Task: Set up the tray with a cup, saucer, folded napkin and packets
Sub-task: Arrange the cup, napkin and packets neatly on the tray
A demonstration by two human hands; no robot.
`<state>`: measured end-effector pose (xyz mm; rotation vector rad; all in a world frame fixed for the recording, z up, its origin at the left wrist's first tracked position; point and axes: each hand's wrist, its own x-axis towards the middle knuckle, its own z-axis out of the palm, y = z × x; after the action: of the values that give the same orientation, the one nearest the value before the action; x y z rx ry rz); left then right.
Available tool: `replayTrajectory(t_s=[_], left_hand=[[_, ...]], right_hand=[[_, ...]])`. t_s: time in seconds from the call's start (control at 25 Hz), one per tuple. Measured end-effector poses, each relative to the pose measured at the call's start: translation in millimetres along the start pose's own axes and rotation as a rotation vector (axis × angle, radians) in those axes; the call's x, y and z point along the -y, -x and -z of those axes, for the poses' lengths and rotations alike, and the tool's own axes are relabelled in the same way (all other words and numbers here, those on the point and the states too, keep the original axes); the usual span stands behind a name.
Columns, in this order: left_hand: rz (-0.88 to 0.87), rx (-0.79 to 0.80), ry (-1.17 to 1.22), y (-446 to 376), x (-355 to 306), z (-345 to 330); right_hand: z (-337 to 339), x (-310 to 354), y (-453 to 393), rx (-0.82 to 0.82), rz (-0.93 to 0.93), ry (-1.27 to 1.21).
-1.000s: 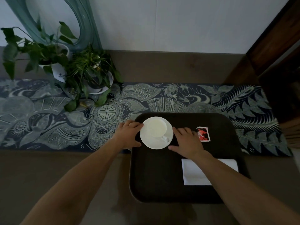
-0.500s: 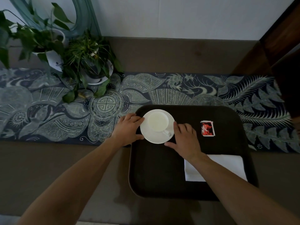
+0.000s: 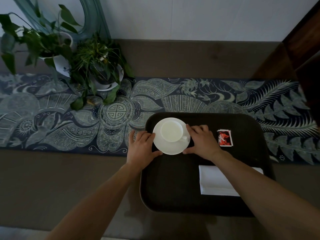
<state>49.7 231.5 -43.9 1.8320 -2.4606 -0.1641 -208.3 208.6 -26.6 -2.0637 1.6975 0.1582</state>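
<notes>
Both hands are on the saucer. The left hand (image 3: 142, 147) cups its left rim, fingers curled along the edge and thumb tucked at the near side; the right hand (image 3: 201, 141) does the same on the right rim, fingers bent against the edge beside the cup handle. Each is clamped lightly on the saucer (image 3: 170, 147), one either side, and I read that as squaring it up, not carrying it, since it seems to sit flat on the tray.

The white cup (image 3: 171, 130) stands upright in the saucer, handle pointing toward the right hand, and it looks empty. The pair sits in the far left corner of the dark tray (image 3: 173, 187).

Just right of the right hand lie the packets (image 3: 224, 138), red and white, in a small stack on the tray's far side. Nearer, at the right edge, the folded napkin (image 3: 213, 181) lies flat, partly under the right forearm.

So cup, saucer, napkin and packets are all on the tray. By my reckoning the job is almost done; only this last nudge and letting go remain.

Beyond, the tray rests across a patterned runner (image 3: 69, 118) on the brown bench (image 3: 52, 184), with potted plants (image 3: 93, 66) at the far left.
</notes>
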Motion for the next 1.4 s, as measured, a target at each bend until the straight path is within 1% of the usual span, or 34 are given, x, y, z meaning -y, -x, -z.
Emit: replayTrajectory(t_s=[0.08,0.16,0.28,0.36,0.48,0.6,0.84,1.08,1.4], left_hand=[[-0.004,0.007,-0.025,-1,2,3],[-0.001,0.032,-0.01,-8,9,9],[-0.033,0.184,0.026,-34,21,21],[-0.119,0.297,-0.035,-54,24,25],[-0.204,0.37,-0.113,-69,25,27],[-0.196,0.353,-0.105,-65,26,24],[-0.071,0.266,0.008,-37,22,17],[0.004,0.233,0.025,-25,14,13],[0.013,0.224,0.064,-29,14,13]], right_hand=[[-1,0,2,0.005,-0.019,-0.026],[-6,3,8,-0.032,-0.092,-0.046],[-20,14,22,-0.121,-0.197,-0.023],[-27,21,26,-0.147,-0.218,-0.004],[-32,28,26,-0.172,-0.226,0.01],[-30,26,22,-0.16,-0.209,-0.009],[-14,13,7,-0.09,-0.114,-0.033],[-4,5,1,-0.065,-0.089,-0.052],[-3,4,1,-0.059,-0.091,-0.09]])
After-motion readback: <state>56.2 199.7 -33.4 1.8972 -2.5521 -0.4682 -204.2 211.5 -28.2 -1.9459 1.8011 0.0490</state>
